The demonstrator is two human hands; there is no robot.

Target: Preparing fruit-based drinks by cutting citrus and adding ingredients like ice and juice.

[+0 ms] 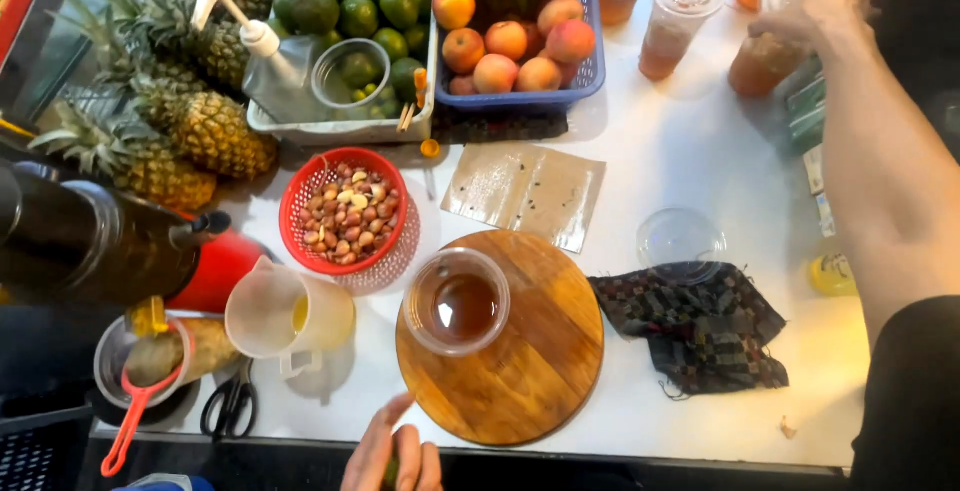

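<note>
Two hands show as we look down on a white table (660,141); our left hand (395,456), at the bottom edge, has its fingers curled around something small and greenish that we cannot identify; our right hand (820,1) reaches to the far right corner, fingers bent down over the lid of a sealed cup of orange drink (765,56). Just above the left hand lies a round wooden board (530,371), bearing an open plastic cup (457,301) of brown liquid; a dark checked cloth (700,326) lies just right of the board; a red basket of nuts (345,211) sits to its upper left, near a pale jug (285,316).
</note>
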